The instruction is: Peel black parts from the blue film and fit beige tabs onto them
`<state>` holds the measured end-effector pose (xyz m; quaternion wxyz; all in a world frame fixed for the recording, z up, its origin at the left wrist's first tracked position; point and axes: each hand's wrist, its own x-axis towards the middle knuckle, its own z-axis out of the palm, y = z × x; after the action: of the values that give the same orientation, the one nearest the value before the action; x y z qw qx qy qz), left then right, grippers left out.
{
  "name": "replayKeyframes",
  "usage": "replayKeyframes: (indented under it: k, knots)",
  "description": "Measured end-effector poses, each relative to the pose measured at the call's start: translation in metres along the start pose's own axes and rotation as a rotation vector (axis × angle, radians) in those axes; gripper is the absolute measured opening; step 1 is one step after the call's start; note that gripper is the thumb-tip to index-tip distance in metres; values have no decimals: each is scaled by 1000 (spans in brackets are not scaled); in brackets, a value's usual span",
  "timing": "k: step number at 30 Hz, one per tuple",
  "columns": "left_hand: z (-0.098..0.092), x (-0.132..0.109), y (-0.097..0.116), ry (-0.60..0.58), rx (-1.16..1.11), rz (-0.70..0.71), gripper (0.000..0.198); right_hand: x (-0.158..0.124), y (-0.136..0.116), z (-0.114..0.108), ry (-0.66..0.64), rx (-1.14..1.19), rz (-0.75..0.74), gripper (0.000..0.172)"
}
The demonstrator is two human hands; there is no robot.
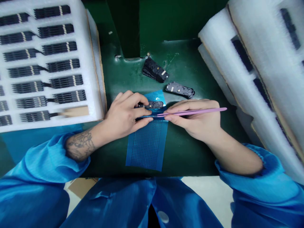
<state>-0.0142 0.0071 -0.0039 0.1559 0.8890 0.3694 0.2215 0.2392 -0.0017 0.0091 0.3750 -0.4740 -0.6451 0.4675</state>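
Near the middle of the frame, your right hand [198, 118] held the pink tweezers [204, 110] in a pencil-like pinch, their tips pointing left. Your left hand [124, 112] was narrow, thumb and forefinger close together beside those tips; I could not tell what, if anything, lay between them. The blue sheet [147, 145] ran beneath your fingers at centre, and 1 dark part [155, 104] lay just above the tweezers, partly covered by your left fingers. The likeliest trouble, as I judged it, was the tips nicking your fingertip or tearing the sheet, because they worked so near your thumb. A careless left knuckle could also have nudged that part askew, and a drifting right hand could have bumped the loose parts [180, 89] just above it, right of centre.
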Motion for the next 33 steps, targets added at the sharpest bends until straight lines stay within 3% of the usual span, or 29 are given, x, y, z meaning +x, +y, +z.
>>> replayKeyframes:
  k: [11, 19, 33]
  knots:
    - [0, 0, 0, -28, -1, -32, 23, 1, -1, 1, -20, 37, 17, 9]
    - [-1, -1, 4, -5, 75, 28, 25, 3, 2, -2, 247, -61, 90, 7]
    - [-1, -1, 5, -8, 91, 37, 25, 6, 3, 0, 210, -126, 123, 7]
